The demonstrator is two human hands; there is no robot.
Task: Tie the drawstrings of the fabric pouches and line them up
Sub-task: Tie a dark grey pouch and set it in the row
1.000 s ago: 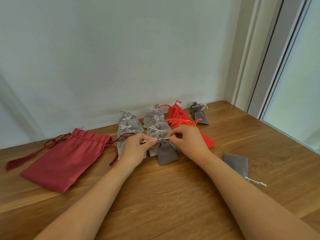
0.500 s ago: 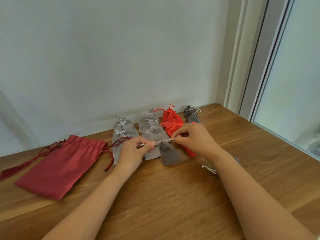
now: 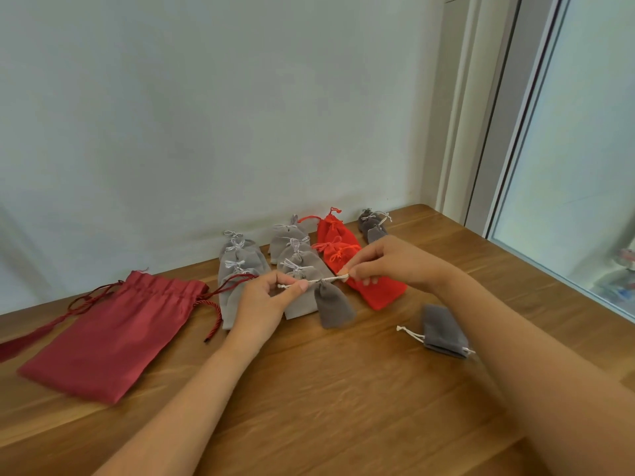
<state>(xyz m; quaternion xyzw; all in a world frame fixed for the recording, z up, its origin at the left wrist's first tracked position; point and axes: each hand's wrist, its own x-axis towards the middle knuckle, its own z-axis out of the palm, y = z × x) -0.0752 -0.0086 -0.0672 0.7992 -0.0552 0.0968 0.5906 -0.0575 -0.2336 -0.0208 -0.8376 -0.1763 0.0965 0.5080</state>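
Cinching the small dark grey fabric pouch (image 3: 335, 309) shut; the knot is not yet made.
The left hand (image 3: 264, 298) is pinching one end of its pale drawstring (image 3: 328, 279) and the right hand (image 3: 388, 262) the other, holding it taut before the tied rows (image 3: 295, 255); crossing the ends is probably coming next.

Tassel (image 3: 20, 345) of maroon pouch (image 3: 113, 334): cut off at left frame edge.
Drawstring (image 3: 335, 278): ends hidden inside left grip (image 3: 264, 297) and right grip (image 3: 388, 259).
Left grip covers lower parts of light grey pouches (image 3: 240, 262).
Right forearm (image 3: 515, 355) overlaps loose dark grey pouch (image 3: 441, 329), lower right.
Objects behind glass (image 3: 618, 273), right edge: blurred, unidentifiable.
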